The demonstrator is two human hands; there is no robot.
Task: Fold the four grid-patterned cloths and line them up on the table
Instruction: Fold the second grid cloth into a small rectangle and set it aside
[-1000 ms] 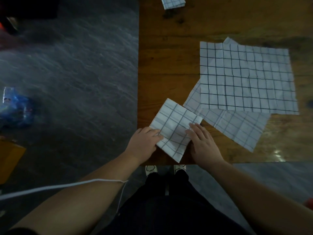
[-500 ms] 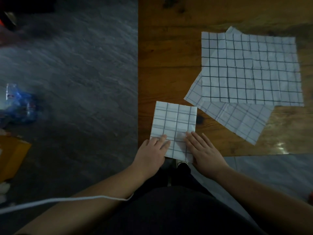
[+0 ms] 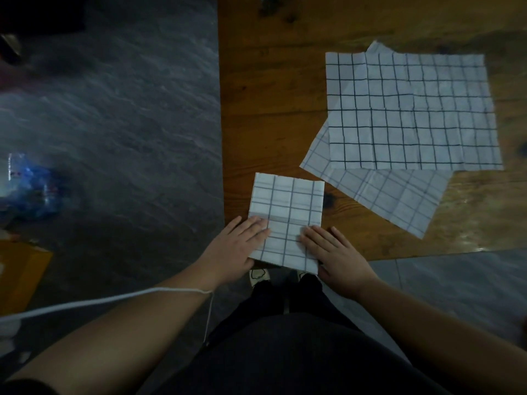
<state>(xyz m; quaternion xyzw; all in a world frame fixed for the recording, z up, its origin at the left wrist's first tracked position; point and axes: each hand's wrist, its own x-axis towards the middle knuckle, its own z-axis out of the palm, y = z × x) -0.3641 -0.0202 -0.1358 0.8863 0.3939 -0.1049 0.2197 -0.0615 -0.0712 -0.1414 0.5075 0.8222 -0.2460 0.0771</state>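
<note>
Two hands lie flat, fingers straight, gripping nothing, on the folded cloth (image 3: 286, 206) at the table's (image 3: 271, 109) near left corner: left hand (image 3: 236, 246) on its left side, right hand (image 3: 333, 255) on its right. Its near edge seems to overhang.

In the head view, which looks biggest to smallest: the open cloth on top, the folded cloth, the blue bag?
1. Open cloth on top.
2. Folded cloth.
3. Blue bag, but it is blurry and down on the floor, so unsure.
</note>
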